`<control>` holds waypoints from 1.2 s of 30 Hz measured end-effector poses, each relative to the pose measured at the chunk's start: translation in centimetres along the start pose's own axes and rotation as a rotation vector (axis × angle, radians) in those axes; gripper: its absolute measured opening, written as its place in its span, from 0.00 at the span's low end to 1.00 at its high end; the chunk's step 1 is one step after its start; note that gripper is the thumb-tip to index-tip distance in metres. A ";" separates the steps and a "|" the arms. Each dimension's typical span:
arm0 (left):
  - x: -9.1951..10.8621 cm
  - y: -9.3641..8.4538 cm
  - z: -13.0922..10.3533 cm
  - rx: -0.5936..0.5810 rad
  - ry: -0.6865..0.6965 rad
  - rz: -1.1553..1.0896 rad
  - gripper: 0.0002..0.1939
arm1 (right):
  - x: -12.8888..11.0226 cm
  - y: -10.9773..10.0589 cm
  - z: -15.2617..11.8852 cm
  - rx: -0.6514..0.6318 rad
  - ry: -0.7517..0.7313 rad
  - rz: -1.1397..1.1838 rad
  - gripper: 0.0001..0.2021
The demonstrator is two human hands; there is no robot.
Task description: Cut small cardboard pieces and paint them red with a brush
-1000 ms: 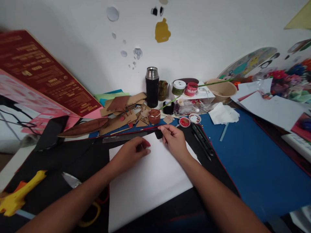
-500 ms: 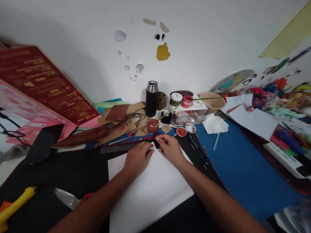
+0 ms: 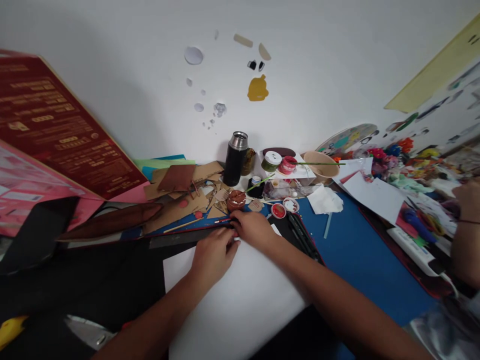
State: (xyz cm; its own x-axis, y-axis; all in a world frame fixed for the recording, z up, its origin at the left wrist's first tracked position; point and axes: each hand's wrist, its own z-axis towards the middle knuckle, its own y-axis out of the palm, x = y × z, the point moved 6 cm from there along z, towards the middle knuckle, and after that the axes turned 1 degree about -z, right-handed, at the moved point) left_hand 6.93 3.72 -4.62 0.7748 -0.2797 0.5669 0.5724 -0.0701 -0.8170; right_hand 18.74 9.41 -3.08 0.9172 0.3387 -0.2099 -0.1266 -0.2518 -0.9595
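A large sheet of white paper (image 3: pixel 240 300) lies on the black mat, under both forearms. My left hand (image 3: pixel 214 254) rests at its far edge with the fingers curled closed. A small white bit (image 3: pixel 237 239) shows at the left thumb and forefinger, too small to name. Just above, my right hand (image 3: pixel 252 227) reaches across, its fingertips bent down and meeting the left fingers. What those fingertips pinch, if anything, is hidden. A pencil (image 3: pixel 222 221) lies right beyond the fingers, near a brown paint jar (image 3: pixel 236 200).
Scissors (image 3: pixel 90 332) lie at lower left. Dark pens (image 3: pixel 302 235) and open paint lids (image 3: pixel 278 210) are right of my hands. A black flask (image 3: pixel 235 160) stands by the wall, cardboard scraps (image 3: pixel 195 200) to its left. Another person's arm (image 3: pixel 467 230) shows at far right.
My right hand has shifted left and closed in on the left fingertips, covering the gap between them. The view has tilted and turned slightly right; another person's arm now shows.
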 end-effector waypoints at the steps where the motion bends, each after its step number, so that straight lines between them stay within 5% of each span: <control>1: 0.0 0.0 0.0 0.001 0.004 -0.005 0.02 | -0.1 -0.1 0.2 -0.005 -0.001 -0.010 0.14; 14: 0.0 0.0 -0.1 0.027 0.028 0.009 0.05 | -0.6 -0.4 -0.3 0.017 -0.061 -0.081 0.13; 18: 0.0 0.1 -0.1 0.028 0.034 0.016 0.05 | -0.2 -1.3 -1.8 0.138 -0.058 -0.014 0.12; 25: -0.2 0.0 -0.2 0.059 0.026 -0.012 0.08 | 3.3 -2.5 -4.7 0.406 0.118 0.681 0.05; 36: 0.5 0.0 -0.7 0.079 0.086 0.027 0.09 | 4.6 1.2 -6.2 0.317 0.350 1.685 0.14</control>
State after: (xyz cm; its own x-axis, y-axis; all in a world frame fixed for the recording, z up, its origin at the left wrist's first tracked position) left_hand 7.17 2.91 -4.39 0.7663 -0.3621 0.5307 0.5734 0.0130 -0.8191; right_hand 25.17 5.09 -4.08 -0.2565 -0.2892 -0.9223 -0.9664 0.0939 0.2393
